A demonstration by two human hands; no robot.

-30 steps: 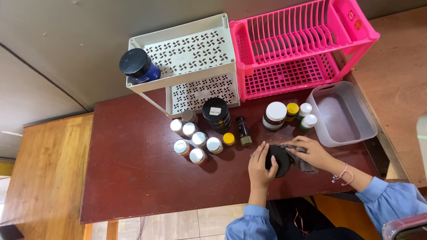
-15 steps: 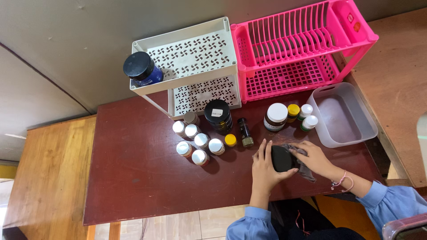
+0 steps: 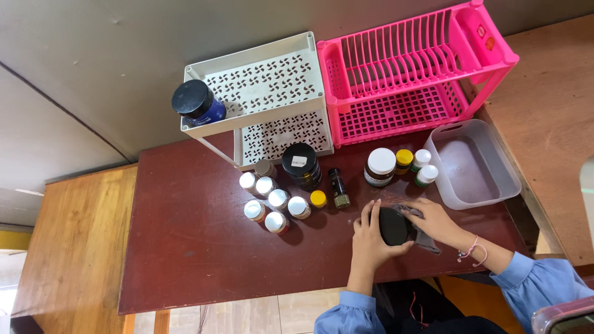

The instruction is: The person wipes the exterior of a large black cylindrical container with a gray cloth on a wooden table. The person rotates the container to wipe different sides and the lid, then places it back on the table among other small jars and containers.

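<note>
A black-lidded jar [image 3: 393, 225] stands near the front edge of the dark red table [image 3: 198, 247]. My left hand [image 3: 370, 238] wraps around its left side and grips it. My right hand [image 3: 434, 221] presses a grey cloth [image 3: 422, 238] against the jar's right side. Most of the cloth is hidden under that hand.
Several small silver-capped bottles [image 3: 272, 201], a big black jar [image 3: 301, 163], a spice bottle [image 3: 338, 187] and white- and yellow-capped jars [image 3: 396, 164] stand behind. A white shelf rack [image 3: 260, 99] holds a blue jar [image 3: 197, 102]. Beside it are a pink dish rack [image 3: 408, 68] and a grey tub [image 3: 471, 166].
My left hand has closed further around the jar, the thumb curling under its front. My right hand with the cloth has shifted slightly along the jar's right side.
</note>
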